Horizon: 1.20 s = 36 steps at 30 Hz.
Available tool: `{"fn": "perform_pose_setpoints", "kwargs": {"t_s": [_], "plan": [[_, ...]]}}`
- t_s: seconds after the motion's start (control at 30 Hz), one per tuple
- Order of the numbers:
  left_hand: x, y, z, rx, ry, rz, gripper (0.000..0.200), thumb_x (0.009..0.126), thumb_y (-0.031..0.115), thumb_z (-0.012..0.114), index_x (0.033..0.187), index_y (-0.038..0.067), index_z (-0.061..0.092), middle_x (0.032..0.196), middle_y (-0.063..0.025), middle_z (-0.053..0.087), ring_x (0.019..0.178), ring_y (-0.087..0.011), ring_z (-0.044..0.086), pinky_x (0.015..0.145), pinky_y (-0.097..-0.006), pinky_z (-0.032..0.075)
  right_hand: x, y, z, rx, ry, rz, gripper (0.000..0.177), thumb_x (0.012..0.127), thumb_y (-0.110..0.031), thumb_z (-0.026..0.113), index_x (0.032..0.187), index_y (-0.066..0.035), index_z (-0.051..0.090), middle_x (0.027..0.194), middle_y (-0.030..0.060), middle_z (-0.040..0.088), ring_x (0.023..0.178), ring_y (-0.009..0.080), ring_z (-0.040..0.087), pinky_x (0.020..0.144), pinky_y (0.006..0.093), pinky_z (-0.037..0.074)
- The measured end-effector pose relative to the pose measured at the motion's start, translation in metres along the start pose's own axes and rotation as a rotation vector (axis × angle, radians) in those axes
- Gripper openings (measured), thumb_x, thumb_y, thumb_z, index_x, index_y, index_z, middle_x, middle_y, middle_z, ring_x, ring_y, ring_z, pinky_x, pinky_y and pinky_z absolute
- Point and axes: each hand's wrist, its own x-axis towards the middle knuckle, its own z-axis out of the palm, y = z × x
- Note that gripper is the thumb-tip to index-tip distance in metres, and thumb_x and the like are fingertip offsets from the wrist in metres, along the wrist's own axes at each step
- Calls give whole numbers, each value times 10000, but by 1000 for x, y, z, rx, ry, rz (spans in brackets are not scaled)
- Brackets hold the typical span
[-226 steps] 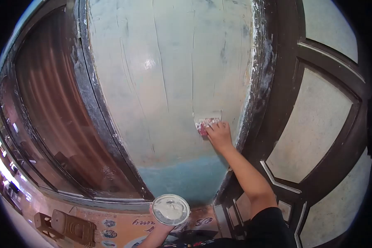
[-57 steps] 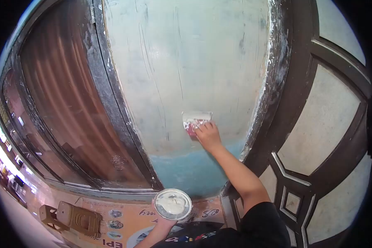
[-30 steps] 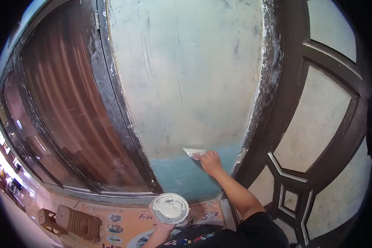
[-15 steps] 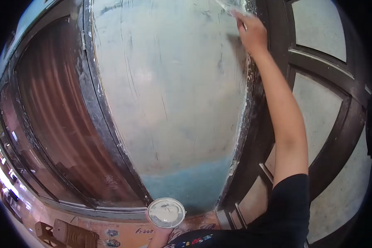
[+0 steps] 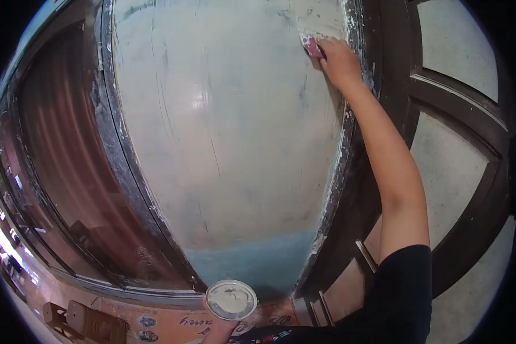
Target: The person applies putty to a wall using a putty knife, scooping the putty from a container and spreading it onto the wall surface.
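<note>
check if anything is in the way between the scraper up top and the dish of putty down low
Nothing visible is. The right hand presses the scraper to the wall near its top right edge, and the left hand holds the dish below. Only open space in front of the bare wall lies between them.

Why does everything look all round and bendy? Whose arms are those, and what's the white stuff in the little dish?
The camera sits on a person's head, so you see that person's own two arms. Its wide lens makes straight things look bent. The right hand presses a scraper with a pink handle high on a pale wall, between a window and a dark wooden door. The left hand holds up a round dish of white paste.
</note>
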Motion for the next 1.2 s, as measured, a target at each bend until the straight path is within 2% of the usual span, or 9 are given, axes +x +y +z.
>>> {"fn": "perform_pose_setpoints", "kwargs": {"t_s": [0.2,0.4,0.77,0.83,0.9,0.97,1.0,1.07,1.2], "plan": [[-20,-12,-4,20,61,-66,776,837,726,401,1334,147,537,1381,-139,530,1264,-392,487,1061,-604,374,-81,-23,-15,49,-133,22,357,753,-73,704,1098,-94,618,1113,92,616,1071,313,569,882,420,504],[-26,-25,10,133,97,-161,796,838,745,375,1358,161,524,1397,-126,516,1271,-381,480,1063,-596,369,-169,-52,-13,70,-240,18,354,723,-61,712,1065,-97,627,1045,85,598,1033,303,577,817,400,544],[-40,-16,14,44,75,-156,768,847,726,397,1345,157,531,1387,-131,520,1265,-383,486,1066,-587,372,-358,-99,-3,236,-447,82,418,663,-78,751,1069,-90,650,990,99,590,1007,313,571,838,405,512],[-40,-17,18,66,99,-131,764,842,724,400,1340,161,534,1390,-129,519,1267,-379,487,1066,-579,374,-400,-114,-3,212,-377,37,166,779,-121,615,934,-111,675,911,64,593,932,271,586,772,397,522],[-39,-18,21,73,98,-135,766,839,724,402,1341,161,534,1393,-129,518,1269,-379,485,1066,-580,374,-438,-132,-16,251,-466,78,157,793,-133,619,938,-114,677,966,69,609,960,280,576,801,407,516],[-38,-19,22,109,84,-139,773,829,725,406,1338,158,537,1397,-131,518,1272,-382,483,1066,-585,371,-490,-144,-18,237,-721,149,172,805,-144,630,967,-120,682,1051,70,624,999,280,570,837,399,514],[-38,-19,23,112,85,-139,773,829,725,406,1338,158,537,1397,-131,518,1272,-382,483,1066,-585,371,-511,-153,-20,238,-721,151,172,805,-144,630,967,-120,682,1051,70,624,999,280,570,837,399,514],[-38,-20,27,79,86,-155,750,856,697,425,1349,141,524,1394,-136,521,1268,-381,487,1071,-588,370,-537,-165,-22,312,-659,222,329,701,-114,749,1017,-90,659,1021,103,582,1030,311,549,901,428,477],[-34,-21,22,5,85,-189,739,856,685,439,1339,134,536,1376,-134,541,1253,-374,504,1065,-583,382,-529,-171,-35,344,-705,293,390,694,-105,754,1072,-99,658,1039,105,577,1041,319,542,919,425,464]]}}
